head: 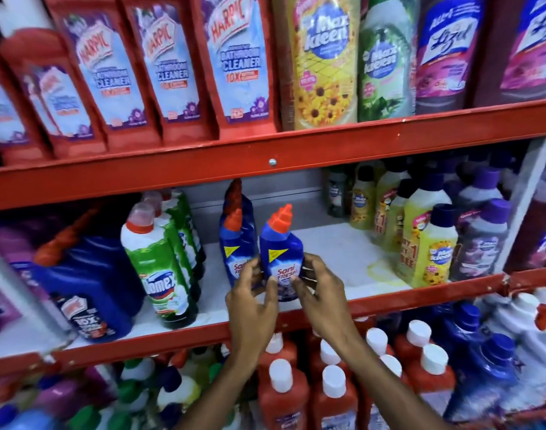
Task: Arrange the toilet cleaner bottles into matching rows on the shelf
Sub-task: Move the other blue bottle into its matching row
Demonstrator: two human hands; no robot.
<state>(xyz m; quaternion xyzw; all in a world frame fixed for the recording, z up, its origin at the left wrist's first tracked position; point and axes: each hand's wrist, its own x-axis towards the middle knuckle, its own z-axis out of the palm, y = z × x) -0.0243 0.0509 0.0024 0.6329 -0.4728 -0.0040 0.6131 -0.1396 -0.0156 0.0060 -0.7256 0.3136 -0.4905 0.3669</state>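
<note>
A blue Sani Fresh toilet cleaner bottle (pixel 281 248) with an orange cap stands upright near the front of the middle shelf (pixel 327 307). My left hand (pixel 252 301) and my right hand (pixel 316 287) both wrap their fingers around its lower part. Just behind and to its left stand two more Sani Fresh bottles (pixel 236 240), one behind the other. Left of those runs a row of green Domex bottles (pixel 159 265), and further left a large blue Harpic bottle (pixel 85 283).
Yellow Max Kleen bottles (pixel 430 252) and purple Lizol bottles (pixel 479 240) fill the shelf's right side. Bare white shelf surface lies between them and my hands. Red Harpic refill packs (pixel 234 60) line the shelf above. Red and blue bottles (pixel 333 395) crowd the shelf below.
</note>
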